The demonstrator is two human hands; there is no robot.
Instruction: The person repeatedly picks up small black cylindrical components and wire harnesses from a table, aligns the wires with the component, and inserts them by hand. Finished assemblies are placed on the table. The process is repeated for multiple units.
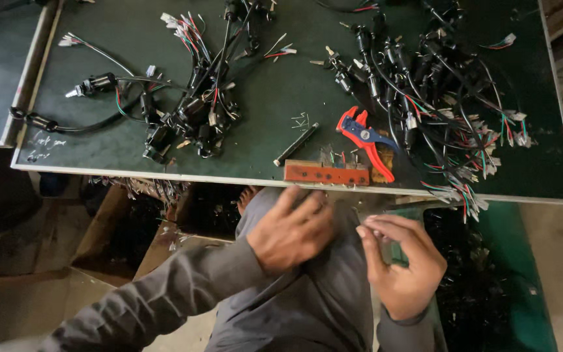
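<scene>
- A seated person works below the front edge of a dark green counter (pixel 275 98), both hands low over the lap, apparently to keep small parts close to the body.
- The left hand (pixel 289 229) is blurred, fingers spread and loosely curled on the grey trouser knee; I cannot tell whether it holds anything.
- The right hand (pixel 404 264) is cupped, fingertips pinched together; what it grips is too small to make out.
- Red-and-blue wire strippers (pixel 366 139) and a reddish-brown terminal block (pixel 326 173) lie just above the hands at the counter edge, within easy reach.
- Tangled black wiring harnesses (pixel 438 85) are heaped farther back.
</scene>
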